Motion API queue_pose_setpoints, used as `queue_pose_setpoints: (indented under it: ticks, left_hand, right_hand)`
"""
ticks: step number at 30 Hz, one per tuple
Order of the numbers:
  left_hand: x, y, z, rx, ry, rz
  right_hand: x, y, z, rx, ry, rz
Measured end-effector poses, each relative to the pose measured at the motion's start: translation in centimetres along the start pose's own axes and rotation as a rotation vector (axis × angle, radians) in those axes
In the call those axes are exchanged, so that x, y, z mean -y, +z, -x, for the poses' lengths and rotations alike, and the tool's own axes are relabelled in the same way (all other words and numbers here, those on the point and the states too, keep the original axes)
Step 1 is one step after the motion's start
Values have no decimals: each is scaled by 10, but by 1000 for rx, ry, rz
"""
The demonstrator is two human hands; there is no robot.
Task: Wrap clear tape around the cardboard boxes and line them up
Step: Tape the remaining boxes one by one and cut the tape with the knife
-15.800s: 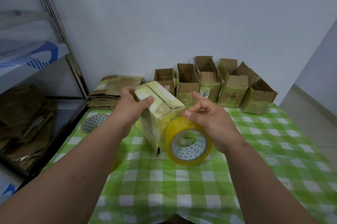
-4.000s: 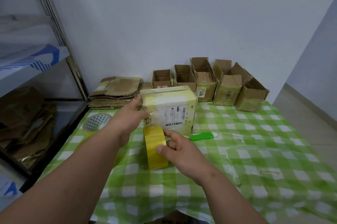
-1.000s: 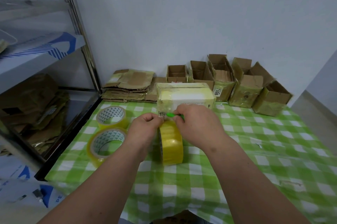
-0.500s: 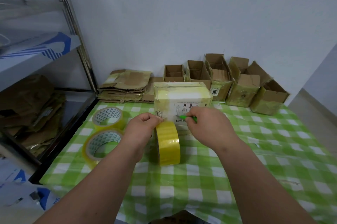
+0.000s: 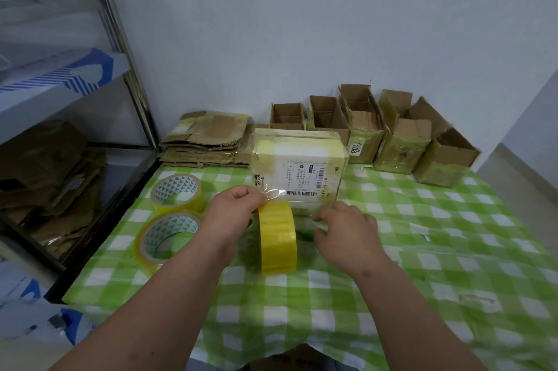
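Note:
A cardboard box wrapped in clear tape, its white shipping label facing me, stands on the green checked tablecloth. A yellow tape roll stands on edge just in front of it. My left hand pinches the loose tape strip that runs from the roll to the box. My right hand is low at the box's front right corner, its fingers curled over a green cutter that is mostly hidden.
Two more tape rolls lie flat at the left. A row of several open taped boxes lines the back wall. Flattened cardboard is stacked at back left. A metal shelf stands left of the table.
My right hand has dropped with the green cutter from the box's label down to the table. The left hand keeps its pinch on the tape. The box and roll stay put.

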State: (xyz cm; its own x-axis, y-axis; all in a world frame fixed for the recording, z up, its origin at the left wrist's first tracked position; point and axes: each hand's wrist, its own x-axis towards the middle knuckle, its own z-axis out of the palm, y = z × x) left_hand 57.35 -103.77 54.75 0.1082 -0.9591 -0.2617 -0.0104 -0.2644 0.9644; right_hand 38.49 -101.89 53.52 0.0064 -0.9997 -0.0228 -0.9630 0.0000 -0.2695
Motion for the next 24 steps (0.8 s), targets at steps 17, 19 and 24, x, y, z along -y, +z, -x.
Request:
queue_pose_setpoints:
  ticks: [17,19,24]
  left_hand:
    - [0,-1,18,20,182,-47]
    - [0,-2,19,17,213,-81]
    - [-3,-6,21,26,254,-198]
  right_hand:
    - [58,-17,-1,-45,147,-1105]
    - [61,-14,0,-114,95,-959]
    - [72,-4,7,-324,-10,-806]
